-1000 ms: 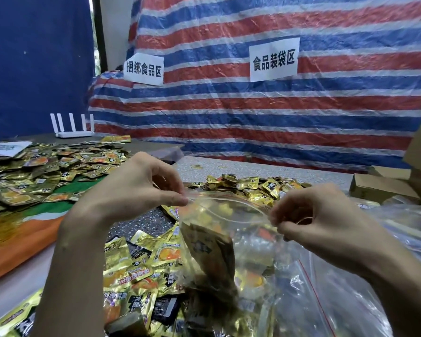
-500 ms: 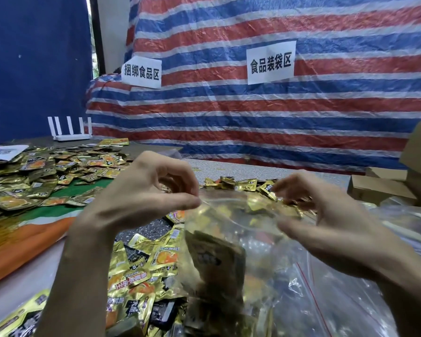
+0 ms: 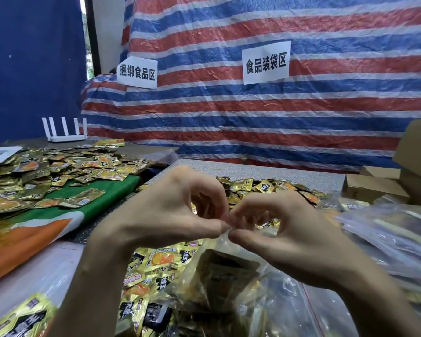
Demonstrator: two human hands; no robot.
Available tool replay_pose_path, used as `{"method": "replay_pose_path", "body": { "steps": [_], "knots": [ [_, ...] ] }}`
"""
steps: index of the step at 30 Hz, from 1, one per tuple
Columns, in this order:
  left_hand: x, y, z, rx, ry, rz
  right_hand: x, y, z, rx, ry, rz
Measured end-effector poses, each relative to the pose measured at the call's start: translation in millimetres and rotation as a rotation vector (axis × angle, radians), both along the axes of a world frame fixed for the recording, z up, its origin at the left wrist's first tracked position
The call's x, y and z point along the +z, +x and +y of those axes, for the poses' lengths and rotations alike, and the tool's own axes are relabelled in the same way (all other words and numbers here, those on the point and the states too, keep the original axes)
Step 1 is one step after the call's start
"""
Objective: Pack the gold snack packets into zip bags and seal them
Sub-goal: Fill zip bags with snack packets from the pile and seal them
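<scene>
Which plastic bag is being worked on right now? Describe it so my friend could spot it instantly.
Below the striped tarp, find where the left hand and right hand meet in the middle. The clear zip bag hangs right under them, its top edge pinched by both. Unlike the bags piled flat at right, it is held up.

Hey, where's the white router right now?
Head view, far left: the white router stands at the back, before the blue sheet, just behind the left spread of gold snack packets.
</scene>
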State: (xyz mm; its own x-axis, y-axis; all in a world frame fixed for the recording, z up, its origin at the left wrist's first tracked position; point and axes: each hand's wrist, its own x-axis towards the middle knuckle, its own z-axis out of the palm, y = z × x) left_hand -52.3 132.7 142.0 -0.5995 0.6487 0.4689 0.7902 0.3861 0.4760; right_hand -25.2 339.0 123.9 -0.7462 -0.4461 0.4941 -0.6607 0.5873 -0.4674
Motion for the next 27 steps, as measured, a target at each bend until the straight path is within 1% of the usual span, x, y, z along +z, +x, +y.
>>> {"method": "replay_pose_path", "body": {
  "steps": [3,6,11,15,21,24,27],
  "knots": [
    [1.7,4.0,-1.3,-0.018,-0.027,-0.063,1.1,-0.3,1.1,0.063,-0.019,-0.082],
    [1.9,8.5,-4.8,0.013,-0.059,-0.147,2.2,0.3,0.2,0.105,-0.051,-0.160],
    [1.5,13.5,-6.6,0.106,-0.184,-0.187,-3.3,-2.4,-7.4,0.068,-0.047,-0.169],
    [2.5,17.3,-7.5,0.120,-0.230,-0.170,-4.7,-2.4,-7.1,0.080,-0.059,-0.179],
    [3.8,17.7,-5.2,0.101,-0.167,-0.026,-3.3,-0.9,-4.2,0.102,-0.059,-0.144],
    [2.8,15.1,-3.7,0.101,-0.137,-0.007,-3.4,-0.6,-5.7,0.086,-0.093,-0.138],
    [1.5,13.2,-1.4,0.086,-0.138,-0.027,-3.5,-0.8,-5.7,0.053,-0.083,-0.141]
  ]
}}
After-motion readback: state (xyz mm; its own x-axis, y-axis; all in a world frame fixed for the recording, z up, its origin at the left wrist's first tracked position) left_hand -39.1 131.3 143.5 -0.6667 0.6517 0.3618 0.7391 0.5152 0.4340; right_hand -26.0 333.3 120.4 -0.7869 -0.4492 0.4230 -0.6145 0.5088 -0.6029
